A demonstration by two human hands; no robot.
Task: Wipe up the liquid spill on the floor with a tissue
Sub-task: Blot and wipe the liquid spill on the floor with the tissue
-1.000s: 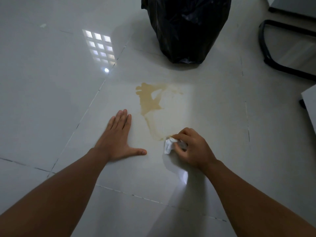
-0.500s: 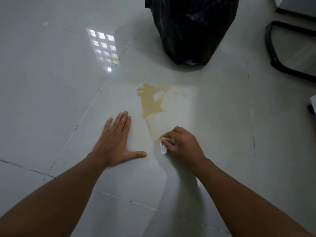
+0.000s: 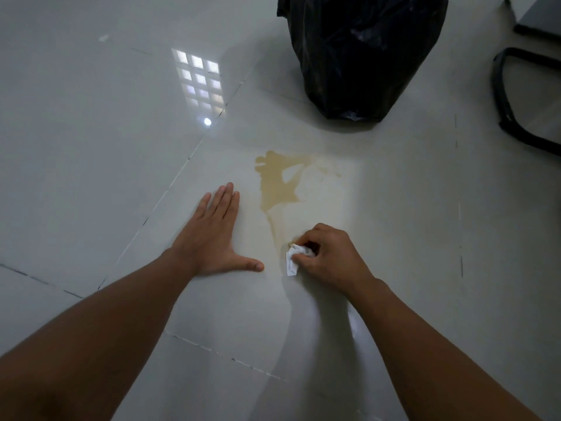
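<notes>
A yellowish-brown liquid spill (image 3: 277,183) lies on the glossy pale tiled floor (image 3: 91,147), with a thin tail running down toward me. My right hand (image 3: 331,256) is closed on a crumpled white tissue (image 3: 294,259) and presses it on the floor at the tail's lower end. The tissue's upper edge looks stained brown. My left hand (image 3: 212,238) lies flat on the tile left of the spill, fingers together and thumb spread, holding nothing.
A full black rubbish bag (image 3: 361,53) stands just beyond the spill. A black tubular chair base (image 3: 510,117) sits at the right edge, with a dark furniture piece (image 3: 540,19) in the top right corner. A window reflection (image 3: 198,80) shines on the floor.
My right hand with the tissue slid a little to the left along the spill's tail over the second. The left hand has stayed planted in place.
</notes>
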